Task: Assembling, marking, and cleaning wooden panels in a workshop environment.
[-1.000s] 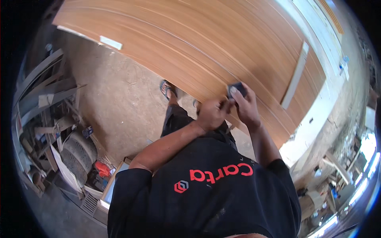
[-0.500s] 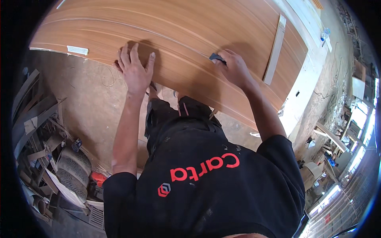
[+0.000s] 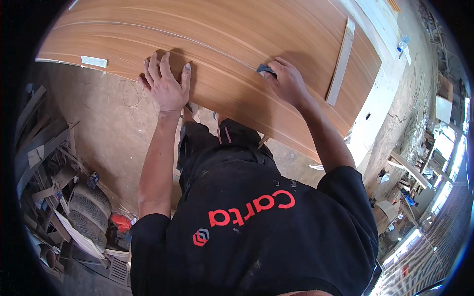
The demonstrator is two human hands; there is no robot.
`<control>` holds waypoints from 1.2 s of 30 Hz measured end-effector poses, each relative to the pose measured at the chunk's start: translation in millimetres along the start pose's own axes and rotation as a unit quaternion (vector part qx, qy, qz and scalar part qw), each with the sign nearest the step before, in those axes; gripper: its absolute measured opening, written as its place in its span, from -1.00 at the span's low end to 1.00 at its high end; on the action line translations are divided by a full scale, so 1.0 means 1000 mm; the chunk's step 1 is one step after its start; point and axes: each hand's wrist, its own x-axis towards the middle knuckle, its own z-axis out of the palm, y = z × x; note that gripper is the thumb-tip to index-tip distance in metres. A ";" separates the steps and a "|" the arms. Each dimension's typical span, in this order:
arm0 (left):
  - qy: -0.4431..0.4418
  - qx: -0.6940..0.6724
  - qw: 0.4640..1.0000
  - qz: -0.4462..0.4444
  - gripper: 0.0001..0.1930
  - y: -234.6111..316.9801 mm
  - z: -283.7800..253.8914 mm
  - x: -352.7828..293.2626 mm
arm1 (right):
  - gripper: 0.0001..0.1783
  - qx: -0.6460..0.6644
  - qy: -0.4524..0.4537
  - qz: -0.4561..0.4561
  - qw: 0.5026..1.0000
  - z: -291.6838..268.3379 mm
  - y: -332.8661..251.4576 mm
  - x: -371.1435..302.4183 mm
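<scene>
A wood-grain panel (image 3: 222, 84) lies in front of me, with a thin pale line (image 3: 192, 39) running lengthwise along it. My right hand (image 3: 290, 84) pinches a small dark blue-grey pad (image 3: 262, 68), pressed on the panel at the right end of that line. I cannot make out what the pad is made of. Spread near the panel's front edge, my left hand (image 3: 167, 89) lies with its fingers on the surface and holds nothing.
A flat wooden strip (image 3: 341, 61) lies across the panel's right part. Near the left front edge is a white rectangular piece (image 3: 94, 61). A clear bottle (image 3: 403, 43) stands beyond the right end. Tyres (image 3: 89, 212) and scrap boards (image 3: 34, 153) crowd the floor at left.
My right hand has shifted slightly left and away from me with the pad, beside the pale line. My left hand stays spread in nearly the same place.
</scene>
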 end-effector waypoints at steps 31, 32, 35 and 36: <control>-0.034 -0.059 0.997 -0.040 -0.31 0.006 -0.015 0.011 | -0.80 0.197 0.006 0.135 0.971 0.027 -0.081 0.108; -0.040 -0.033 0.998 -0.033 -0.30 0.006 -0.016 0.011 | -0.80 0.169 0.010 0.106 0.980 0.023 -0.075 0.102; -0.056 0.058 0.997 0.002 -0.27 0.007 -0.020 0.015 | -0.80 0.090 0.019 0.038 0.995 0.020 -0.060 0.088; -0.081 0.065 0.995 0.009 -0.25 0.010 -0.021 0.016 | -0.80 0.099 0.025 0.016 0.995 0.022 -0.057 0.086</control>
